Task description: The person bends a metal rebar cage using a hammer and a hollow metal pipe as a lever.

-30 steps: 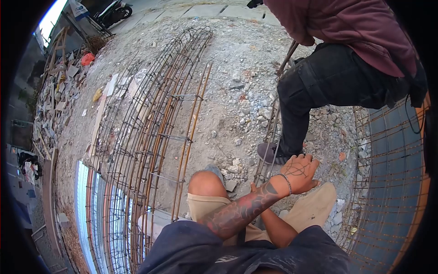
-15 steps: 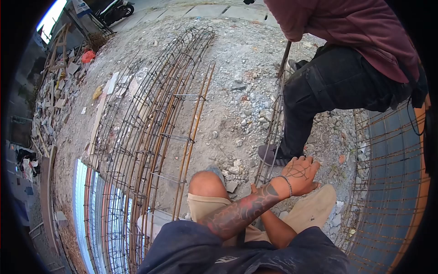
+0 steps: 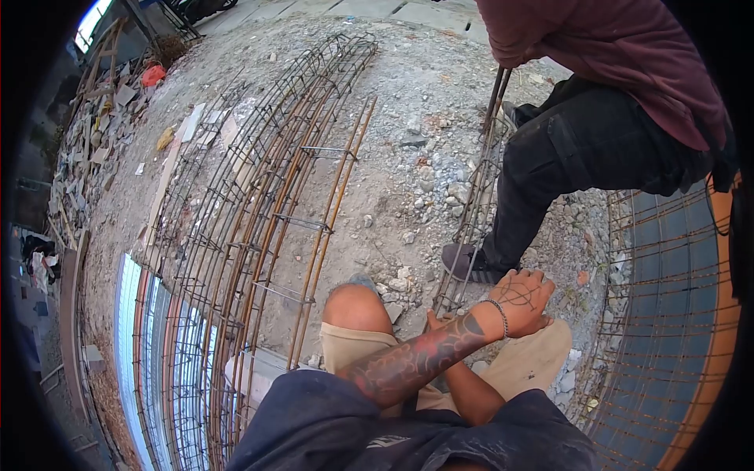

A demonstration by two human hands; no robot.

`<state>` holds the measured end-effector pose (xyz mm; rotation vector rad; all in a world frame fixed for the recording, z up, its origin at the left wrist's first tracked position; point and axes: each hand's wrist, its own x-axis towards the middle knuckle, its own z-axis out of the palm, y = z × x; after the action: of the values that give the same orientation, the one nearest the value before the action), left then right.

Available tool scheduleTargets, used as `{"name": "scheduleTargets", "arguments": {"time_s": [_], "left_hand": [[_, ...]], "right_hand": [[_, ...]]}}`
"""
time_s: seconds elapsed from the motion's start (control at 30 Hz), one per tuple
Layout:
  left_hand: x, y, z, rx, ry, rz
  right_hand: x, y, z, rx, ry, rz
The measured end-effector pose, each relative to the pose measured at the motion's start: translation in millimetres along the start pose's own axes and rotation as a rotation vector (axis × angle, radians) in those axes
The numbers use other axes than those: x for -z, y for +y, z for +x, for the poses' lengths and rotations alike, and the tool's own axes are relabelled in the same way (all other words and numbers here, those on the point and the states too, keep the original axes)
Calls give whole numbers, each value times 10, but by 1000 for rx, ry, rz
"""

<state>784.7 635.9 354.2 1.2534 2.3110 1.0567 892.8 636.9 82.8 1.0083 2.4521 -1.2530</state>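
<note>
My left arm, tattooed and with a chain bracelet (image 3: 499, 318), crosses over my right arm. My left hand (image 3: 521, 301) lies over my right knee, fingers apart and holding nothing. Beneath that forearm, only a little of my right hand (image 3: 434, 320) shows, close to the near end of a narrow rebar cage (image 3: 470, 212); its grip is hidden. A co-worker's dark shoe (image 3: 468, 262) is beside this cage. The co-worker, in a maroon top (image 3: 597, 55) and black trousers (image 3: 542, 169), leans over it, hands out of clear view.
Long rebar cages (image 3: 275, 173) lie along the left over gravelly ground (image 3: 393, 196). Shiny corrugated sheets (image 3: 129, 337) are at lower left. Rusty mesh (image 3: 667, 259) stands at right. Rubble and wood scraps (image 3: 98, 149) are piled at far left.
The view has shifted slightly. The co-worker's arm and leg appear a little further right, and two bars now show below the sleeve. My hands keep nearly the same pose.
</note>
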Motion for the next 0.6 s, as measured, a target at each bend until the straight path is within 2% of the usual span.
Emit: {"name": "scheduleTargets", "arguments": {"time_s": [0.6], "left_hand": [[-53, 6, 17, -4, 4, 3]], "right_hand": [[43, -258, -170, -19, 223, -5]]}}
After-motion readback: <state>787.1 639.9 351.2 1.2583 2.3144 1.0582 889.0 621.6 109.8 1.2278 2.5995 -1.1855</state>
